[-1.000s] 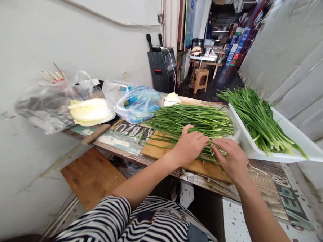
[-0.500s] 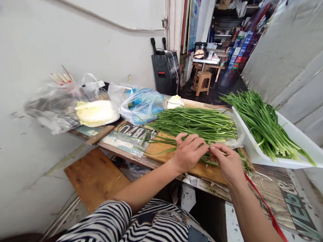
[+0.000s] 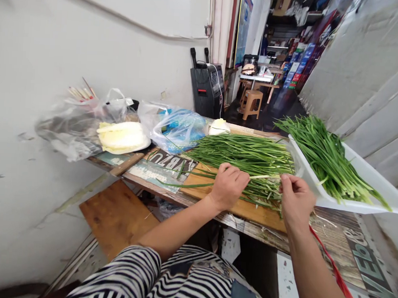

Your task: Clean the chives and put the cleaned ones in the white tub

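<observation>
My left hand (image 3: 230, 187) is closed around a garlic chive (image 3: 264, 176), whose pale lower end points right. Thumb and fingers of my right hand (image 3: 295, 198) pinch at the tip of that pale end. Green leaf ends stick out to the left of my left hand. Beneath both hands, a wooden board (image 3: 197, 190) carries loose chive scraps (image 3: 265, 190). Just beyond lies a thick pile of garlic chives (image 3: 242, 149), stems to the right. A white tub (image 3: 306, 168) at the right holds another bunch of chives (image 3: 328, 156).
Left on the table are a halved napa cabbage (image 3: 124, 137), a bag with blue contents (image 3: 180, 126) and a knife-like wooden handle (image 3: 127, 164) over the edge. A round white vegetable (image 3: 219, 127) sits at the back. Behind stand a black speaker (image 3: 207, 90) and a brown stool (image 3: 252, 103).
My right hand has moved right, away from my left hand, and the pale chive stem now shows between them. The view has shifted slightly.
</observation>
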`<state>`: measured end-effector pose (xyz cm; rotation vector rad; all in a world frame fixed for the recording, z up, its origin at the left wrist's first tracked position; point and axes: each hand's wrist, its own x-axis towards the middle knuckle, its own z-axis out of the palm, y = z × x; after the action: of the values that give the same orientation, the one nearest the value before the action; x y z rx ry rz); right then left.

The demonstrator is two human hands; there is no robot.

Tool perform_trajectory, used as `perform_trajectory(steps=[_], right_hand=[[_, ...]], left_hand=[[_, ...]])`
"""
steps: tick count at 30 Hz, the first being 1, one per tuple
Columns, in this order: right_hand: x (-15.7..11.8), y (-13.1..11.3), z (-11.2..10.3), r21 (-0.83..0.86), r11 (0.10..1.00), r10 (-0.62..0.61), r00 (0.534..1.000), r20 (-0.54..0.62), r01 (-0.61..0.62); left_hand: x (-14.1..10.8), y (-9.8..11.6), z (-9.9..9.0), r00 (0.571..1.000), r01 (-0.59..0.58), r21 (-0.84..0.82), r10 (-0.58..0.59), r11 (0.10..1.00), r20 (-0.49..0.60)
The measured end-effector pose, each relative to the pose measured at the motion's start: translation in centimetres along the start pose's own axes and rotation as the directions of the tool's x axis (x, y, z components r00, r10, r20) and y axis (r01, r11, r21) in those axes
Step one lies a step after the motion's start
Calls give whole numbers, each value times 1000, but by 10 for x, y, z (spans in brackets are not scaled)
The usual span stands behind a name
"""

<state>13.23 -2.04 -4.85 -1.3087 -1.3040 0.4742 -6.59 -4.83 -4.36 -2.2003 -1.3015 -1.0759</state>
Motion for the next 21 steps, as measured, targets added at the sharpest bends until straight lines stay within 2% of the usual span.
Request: perform_trajectory(steps=[1, 2, 4, 5, 6, 8, 10, 12, 13, 15, 17, 18, 19, 21], right_hand=[[4, 5, -5, -110, 991, -79, 996, 27, 82], [6, 9, -10, -219, 958, -164, 980, 109, 184], [8, 12, -17, -369, 837, -285, 897, 338, 405], [7, 11, -18, -398, 778, -316, 851, 418, 485], [5, 7, -19, -409, 745, -341, 827, 447, 527], [-2, -3, -17, -375, 762, -376, 833, 407, 528], [-6, -11, -14, -256, 830, -370, 832, 414, 496], [-4, -13, -13, -156, 860, -359, 794, 491, 486], [-1, -10, -13, -166, 848, -362, 778, 513, 504], [7, -1, -12, -321, 771, -357, 791, 497, 549], [11, 8, -6, -508, 654, -318, 813, 487, 561], [10, 10, -1, -556, 603, -293, 807, 512, 572], [8, 11, 4, -562, 564, -280, 780, 560, 605], [-2, 9, 14, -500, 512, -293, 689, 662, 698]], left_hand=[[0, -4, -2, 1000, 22, 3, -22, 1000, -6], [0, -7, -5, 999, 42, 6, -42, 999, -16], [1, -11, -8, 998, 59, -1, -59, 998, -31], [1, -11, -10, 998, 58, -8, -59, 998, -33], [2, -10, -12, 998, 51, -17, -52, 999, -26], [4, -7, -14, 1000, 5, -45, -5, 999, 16], [5, -4, -16, 995, -65, -74, 70, 995, 71], [7, -4, -18, 987, -106, -81, 114, 991, 109], [8, -6, -20, 987, -104, -71, 112, 992, 114], [10, -13, -24, 992, -67, -34, 70, 997, 101], [12, -20, -29, 997, -18, 4, 18, 1000, 76], [12, -23, -30, 998, 2, 19, -4, 1000, 68], [12, -25, -31, 997, 18, 29, -20, 999, 68], [11, -26, -27, 996, 33, 30, -36, 999, 87]])
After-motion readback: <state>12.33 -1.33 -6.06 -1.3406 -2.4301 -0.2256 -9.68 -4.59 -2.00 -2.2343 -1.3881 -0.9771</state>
